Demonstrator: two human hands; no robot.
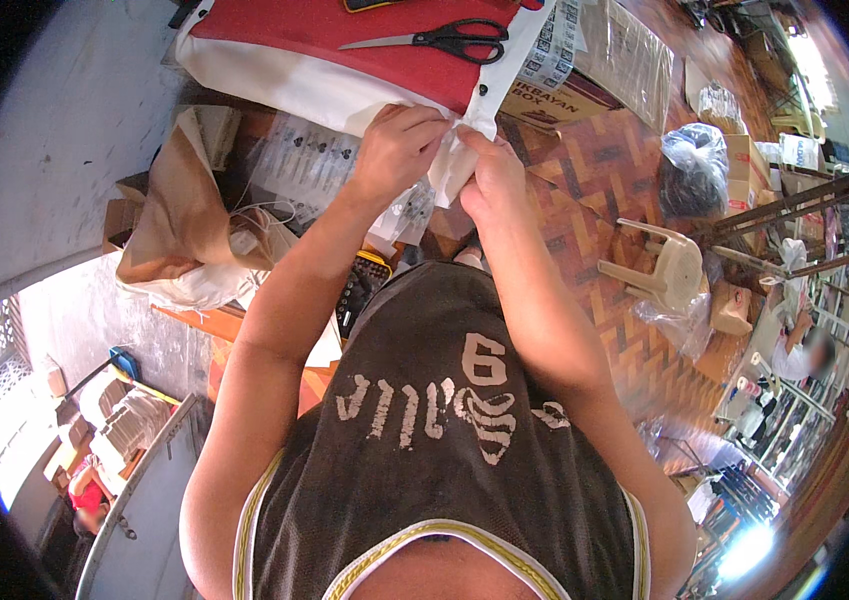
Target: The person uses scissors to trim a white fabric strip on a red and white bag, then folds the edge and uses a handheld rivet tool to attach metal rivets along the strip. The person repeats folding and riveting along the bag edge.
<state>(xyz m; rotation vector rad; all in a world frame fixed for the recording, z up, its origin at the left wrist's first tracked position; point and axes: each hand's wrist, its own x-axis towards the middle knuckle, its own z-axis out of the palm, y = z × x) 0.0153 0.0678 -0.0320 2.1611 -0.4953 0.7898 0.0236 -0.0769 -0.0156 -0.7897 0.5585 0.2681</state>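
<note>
A red cloth (334, 65) with a broad white border (254, 95) and dark round fittings lies at the top of the view. Black-handled scissors (444, 40) rest on the red part. My left hand (399, 150) has its fingers closed on the white edge near the lower right corner. My right hand (492, 180) is just to the right, thumb and fingers gripping the same white fabric, whose end hangs between my hands. The fingertips of both hands are partly hidden.
Cardboard boxes (604, 65) sit upper right; brown paper (169, 220) and plastic sheets lie left. A plastic chair (674, 270), bagged bundles (694, 170) and metal racks stand right on the parquet floor (584, 190). Other people (799, 350) appear at far right and lower left.
</note>
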